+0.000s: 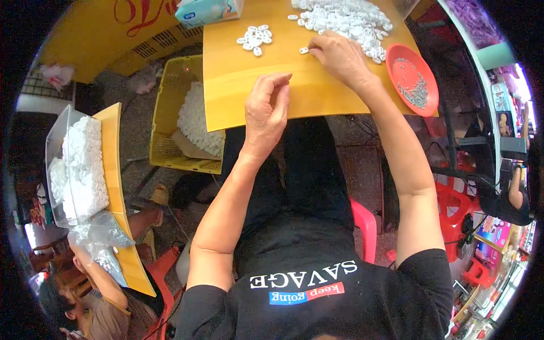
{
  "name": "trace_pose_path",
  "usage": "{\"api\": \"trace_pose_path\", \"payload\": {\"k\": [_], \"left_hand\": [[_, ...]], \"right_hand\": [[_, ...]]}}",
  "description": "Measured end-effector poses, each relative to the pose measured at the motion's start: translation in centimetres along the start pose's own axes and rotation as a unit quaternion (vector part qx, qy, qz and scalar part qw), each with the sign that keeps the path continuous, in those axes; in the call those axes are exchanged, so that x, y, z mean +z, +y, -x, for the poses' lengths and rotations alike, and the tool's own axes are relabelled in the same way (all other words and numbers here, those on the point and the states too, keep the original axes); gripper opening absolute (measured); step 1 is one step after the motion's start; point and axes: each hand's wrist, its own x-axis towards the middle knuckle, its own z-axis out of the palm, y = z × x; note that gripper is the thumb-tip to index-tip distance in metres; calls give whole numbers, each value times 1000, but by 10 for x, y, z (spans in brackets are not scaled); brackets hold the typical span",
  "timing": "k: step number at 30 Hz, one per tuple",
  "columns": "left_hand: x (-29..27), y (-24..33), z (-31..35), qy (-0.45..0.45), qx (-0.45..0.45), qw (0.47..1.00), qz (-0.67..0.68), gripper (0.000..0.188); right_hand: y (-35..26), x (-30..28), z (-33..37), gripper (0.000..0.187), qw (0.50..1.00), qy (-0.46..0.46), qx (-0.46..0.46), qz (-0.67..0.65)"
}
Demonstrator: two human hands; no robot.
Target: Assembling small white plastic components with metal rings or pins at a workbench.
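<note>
In the head view, your left hand (265, 107) is nearest you, above the table (306, 97), thumb and fingers curled but apart, with nothing visible between them. Farther out, your right hand (343, 61) reaches down to the tabletop, its thumb and forefinger bunched at the edge of one small white piece (304, 51); you can't tell from here whether they pinch it or only touch it. That piece lies on the table, just left of those fingertips. It looks like hard plastic, so expect it to be light, stiff and rather slick, not easily broken; it should skid if you press off-centre. Take it by its rim, thumb and forefinger on opposite edges, clear of the dark marks that may be holes.

Around you, the yellow crate (160, 133) stands beside the table on your left, with white pieces inside. The red bowl (434, 93) of thin grey metal bits sits at the right edge, close to your right forearm, where an elbow swing could catch it. Beyond your left hand is a small loose pile (255, 38) of white pieces. The big heap (345, 20) spreads just past your right hand, crowding its far side; the tissue pack (208, 11) rests at the far left corner.
</note>
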Motion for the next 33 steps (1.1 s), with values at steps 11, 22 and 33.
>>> {"api": "trace_pose_path", "payload": {"k": [11,22,33], "left_hand": [[-1,0,0,2,4,1000,11,16],[0,-2,3,17,-73,990,116,20],[-4,7,4,59,80,992,-74,21]], "right_hand": [[-3,1,-14,21,999,-32,-26,-32],[-39,-18,32,28,836,-139,115,-518],[-55,-18,46,26,803,-145,130,-564]]}}
